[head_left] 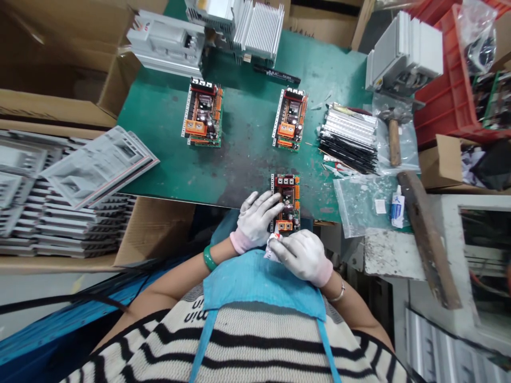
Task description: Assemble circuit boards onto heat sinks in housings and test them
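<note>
White gloves cover both hands. My left hand (256, 219) lies with its fingers stretched out, the tips touching the left side of a circuit board (290, 205) at the table's near edge. This board has orange terminal blocks and a dark red strip. My right hand (301, 254) is closed around a small white tube (272, 251) with a red mark, just below the board's near end. Most of the tube is hidden by the fingers. Two similar circuit boards, one at the left (203, 114) and one straight ahead (290, 119), stand farther back on the green table (243, 165).
Finned metal housings (257, 32) and a black marker (277, 74) lie at the back. To the right are bundled strips (347, 135), a hammer (394, 135), a glue tube (397, 208) and a wooden bar (429, 239). Stacked grey panels (80, 218) fill a left carton.
</note>
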Motion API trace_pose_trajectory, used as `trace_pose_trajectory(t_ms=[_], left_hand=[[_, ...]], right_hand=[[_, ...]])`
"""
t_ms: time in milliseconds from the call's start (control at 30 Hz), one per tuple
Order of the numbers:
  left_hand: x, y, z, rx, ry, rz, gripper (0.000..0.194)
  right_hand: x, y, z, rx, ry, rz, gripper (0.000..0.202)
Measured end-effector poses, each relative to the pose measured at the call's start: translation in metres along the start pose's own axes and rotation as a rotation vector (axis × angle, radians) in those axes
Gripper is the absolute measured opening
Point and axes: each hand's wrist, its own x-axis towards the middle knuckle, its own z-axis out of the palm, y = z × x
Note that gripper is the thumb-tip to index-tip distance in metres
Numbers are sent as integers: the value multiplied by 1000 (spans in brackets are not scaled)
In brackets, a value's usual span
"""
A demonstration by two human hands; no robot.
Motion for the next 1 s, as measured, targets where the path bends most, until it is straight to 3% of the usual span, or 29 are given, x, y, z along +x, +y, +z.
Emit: trace_pose_trajectory(t_ms=[133, 300, 433, 533, 600, 733, 1000], left_hand=[[0, 0, 0, 2, -6, 1, 54], [0, -1, 0, -4, -25, 5, 69], [3, -1, -1, -4, -1, 41, 67], [6, 0, -1, 16, -6, 152, 41], [6, 0, -1, 17, -71, 189, 28], [6, -3, -2, -26, -224, 143, 25], [9, -6, -4, -17, -171, 181, 23]], right_hand=[[-5, 0, -4, 18, -26, 11, 8], [-26, 13, -17, 90, 104, 149, 10], [-44, 19, -18, 236, 310, 456, 16], [-49, 24, -5, 393, 583, 791, 7], [-45, 31, 7, 463, 694, 984, 12], [-27, 57, 24, 455, 732, 1166, 34], [-3, 82, 28, 374, 627, 1126, 26]])
